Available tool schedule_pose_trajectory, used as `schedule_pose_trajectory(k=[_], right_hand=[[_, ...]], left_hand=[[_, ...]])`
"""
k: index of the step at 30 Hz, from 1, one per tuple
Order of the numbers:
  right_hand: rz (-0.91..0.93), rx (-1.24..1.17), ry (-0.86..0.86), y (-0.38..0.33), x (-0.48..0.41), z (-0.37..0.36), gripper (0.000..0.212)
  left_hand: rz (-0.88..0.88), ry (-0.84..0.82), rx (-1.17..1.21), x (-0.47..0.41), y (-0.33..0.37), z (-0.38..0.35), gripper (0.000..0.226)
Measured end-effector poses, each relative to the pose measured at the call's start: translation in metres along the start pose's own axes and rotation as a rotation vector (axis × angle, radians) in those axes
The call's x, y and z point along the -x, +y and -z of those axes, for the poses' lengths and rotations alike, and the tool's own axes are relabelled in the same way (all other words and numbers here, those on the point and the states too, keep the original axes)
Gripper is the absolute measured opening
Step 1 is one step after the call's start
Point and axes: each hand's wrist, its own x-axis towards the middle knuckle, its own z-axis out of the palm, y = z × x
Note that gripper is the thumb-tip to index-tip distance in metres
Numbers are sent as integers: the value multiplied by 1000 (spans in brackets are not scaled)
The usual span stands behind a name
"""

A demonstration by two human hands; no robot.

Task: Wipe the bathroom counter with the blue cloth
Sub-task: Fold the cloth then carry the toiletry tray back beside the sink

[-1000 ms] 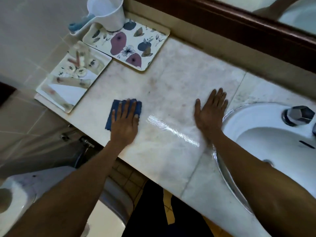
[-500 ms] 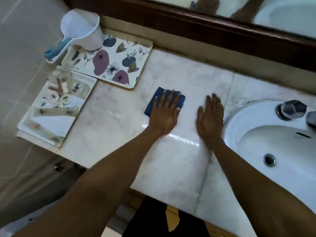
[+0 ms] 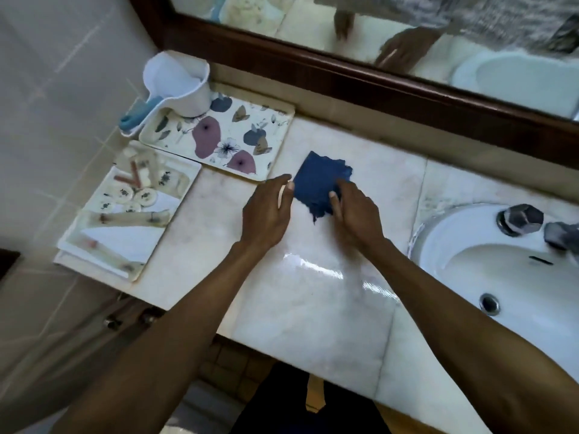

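Grip: the right hand [image 3: 354, 211] is closed on the near right edge of the cloth [image 3: 319, 183], thumb on top and the other fingers hidden beneath or behind it. The left hand [image 3: 266, 211] is loosely curled with its fingertips at the cloth's left edge; whether it pinches the fabric or only touches it cannot be told (motion blur).

Location: the cloth lies at centre frame on the counter [image 3: 313, 308], partly lifted and rumpled at its near corner, just right of the floral tray [image 3: 269, 120] and well left of the sink [image 3: 501, 277].

Step in hand: judged to be a refold or a change of hands, not a wiping stroke; neither palm presses the cloth flat.

Next move calls for: flattening the cloth under one palm and working the unwiped strip toward the sink rim and the back wall, keeping clear of both trays.

Obscured: the second tray [image 3: 125, 214] at left holds small items too blurred to identify. The tap [image 3: 520, 219] is cut off at the right edge. The scoop [image 3: 175, 86] at upper left hides the floral tray's far corner.
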Motion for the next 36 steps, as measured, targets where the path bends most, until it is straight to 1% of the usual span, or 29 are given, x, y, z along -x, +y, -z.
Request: schedule_pose_trajectory(k=[3,6,9,11,13,16,18,19,22,23,25,27,29,32,33,36], right_hand=[[106,-82,-36,-62,-20,-6,36],[241,-64,-105,-120,-39,-22,40],[351,-11,-201,-168,-54,-49,38],[396,-18,-218,-190,-59,-66,37],[444,-15,-239,-206,-64,-83,40],[494,0,-269,-219,-70,-97,46],[519,44,-272,-224,-73,-103,45],[519,58,-270,-225,-75,-106,43],[506,49,-282,-225,-78,-112,49],[484,56,-291,-226,-79,-113,50],[433,69,-305,-226,-81,-114,52],[334,54,-368,-226,-84,-114,57],[232,30,-450,-227,-87,-116,64],[161,10,-544,-226,-83,-122,76],[145,14,-571,-226,-80,-124,76],[138,-8,-603,-225,-70,-128,67]], left_hand=[[78,196,-68,27,-49,53,39],[292,364,-126,55,-100,101,36],[530,567,-146,88,-148,132,36],[704,611,-119,103,-173,143,46],[885,614,-34,110,-191,153,63],[1054,606,152,104,-200,166,86],[1081,588,224,98,-200,175,92],[1077,564,246,96,-200,178,90],[1048,465,268,94,-202,179,66],[1032,463,291,96,-204,178,59],[997,477,325,103,-209,175,54],[981,473,323,112,-212,176,53],[971,433,283,124,-215,180,56],[933,371,203,143,-220,188,65],[913,357,183,148,-221,191,66],[883,334,153,155,-215,195,63]])
